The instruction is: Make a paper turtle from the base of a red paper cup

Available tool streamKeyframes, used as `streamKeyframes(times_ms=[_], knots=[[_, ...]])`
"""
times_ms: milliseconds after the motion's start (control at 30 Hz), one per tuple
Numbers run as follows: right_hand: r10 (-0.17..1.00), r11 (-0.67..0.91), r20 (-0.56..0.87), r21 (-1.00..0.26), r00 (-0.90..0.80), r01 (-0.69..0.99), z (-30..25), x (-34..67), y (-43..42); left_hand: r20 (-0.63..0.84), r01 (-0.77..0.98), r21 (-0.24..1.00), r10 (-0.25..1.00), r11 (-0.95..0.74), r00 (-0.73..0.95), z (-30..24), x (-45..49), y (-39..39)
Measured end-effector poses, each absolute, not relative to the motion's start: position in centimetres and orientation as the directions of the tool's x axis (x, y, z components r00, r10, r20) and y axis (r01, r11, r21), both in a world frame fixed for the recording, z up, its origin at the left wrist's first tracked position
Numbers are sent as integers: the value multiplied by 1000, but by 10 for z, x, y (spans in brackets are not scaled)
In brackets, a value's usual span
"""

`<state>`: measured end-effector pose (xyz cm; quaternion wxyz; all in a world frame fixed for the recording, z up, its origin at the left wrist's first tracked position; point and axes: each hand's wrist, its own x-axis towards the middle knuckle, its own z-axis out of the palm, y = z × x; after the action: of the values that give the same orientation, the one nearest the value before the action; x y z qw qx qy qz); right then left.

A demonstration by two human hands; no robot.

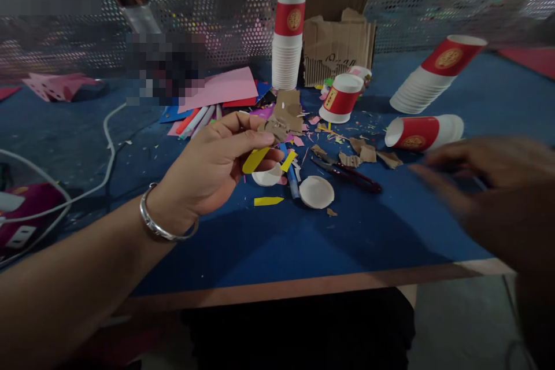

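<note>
Held between thumb and forefinger of my left hand (243, 156) is a small torn piece of cardboard (276, 130). A yellow paper strip (255, 160) shows under the thumb, against the curled fingers. My right hand (477, 185) is at the right over the table, smeared by motion, so its grip is unclear. Nearest to it lies a red and white paper cup (418, 133) on its side. Below my left hand are two round white paper discs, one of them a disc (317, 192) fully in sight, a blue marker (292, 176) and another yellow paper strip (269, 201).
Dark-handled scissors (347, 173) lie mid-table beside cardboard scraps (364, 152). Behind stand a stack of cups (288, 40), an upturned cup (342, 98), a leaning stack (437, 72) and a cardboard box (338, 46). Pink paper (225, 89) and a white cable (110, 144) lie left.
</note>
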<state>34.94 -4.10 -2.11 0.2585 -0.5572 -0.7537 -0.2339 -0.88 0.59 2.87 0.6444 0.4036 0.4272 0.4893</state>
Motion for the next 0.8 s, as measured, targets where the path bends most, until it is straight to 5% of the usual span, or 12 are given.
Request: streamKeyframes(times_ms=[100,233,500,800], knots=[[637,683,519,-36,-571,730,-2,267,-46,-135,-287,943,982,168,131,31,-7,4],[490,864,316,-50,-812,501,-2,204,-30,-119,-271,952,989,140,93,31,-10,4],[561,828,25,7,-828,561,-2,162,-14,-124,-251,957,988,144,91,20,-22,18],[606,788,-62,-90,-793,609,-1,157,-10,-147,-245,955,983,170,107,16,-21,22]])
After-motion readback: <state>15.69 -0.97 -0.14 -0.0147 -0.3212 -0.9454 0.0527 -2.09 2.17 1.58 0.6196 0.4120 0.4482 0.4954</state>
